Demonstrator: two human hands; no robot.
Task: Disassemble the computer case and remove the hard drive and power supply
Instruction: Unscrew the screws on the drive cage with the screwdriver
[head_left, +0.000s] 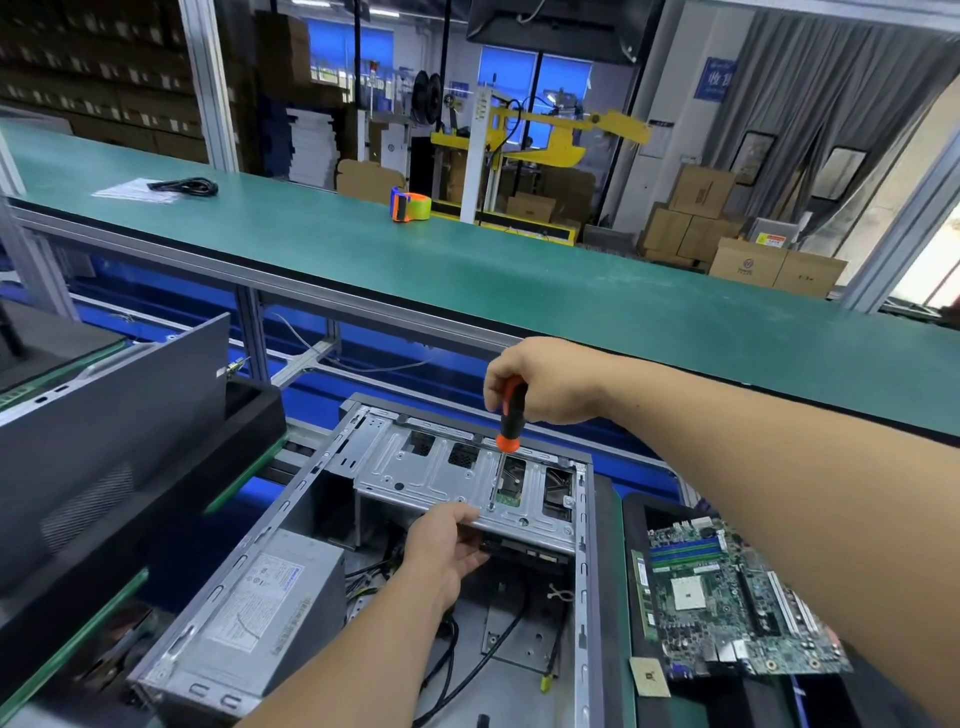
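Observation:
An open silver computer case (291, 501) lies on its side in front of me. A grey power supply (260, 608) with a white label sits in its near left corner. At the far end a metal drive cage (441, 473) spans the case. My right hand (540, 382) grips an orange and black screwdriver (509, 415) upright, its tip on the cage's top plate near the front edge. My left hand (447, 545) holds the cage's front edge, fingers curled under it against a dark drive part. Black cables run along the case floor.
A green motherboard (727, 597) and a small square chip (649, 675) lie on a dark tray at the right. A grey case panel (104, 415) leans at the left. Behind runs a green conveyor belt (467, 270) with a tape dispenser (410, 205) and a black cable (187, 185).

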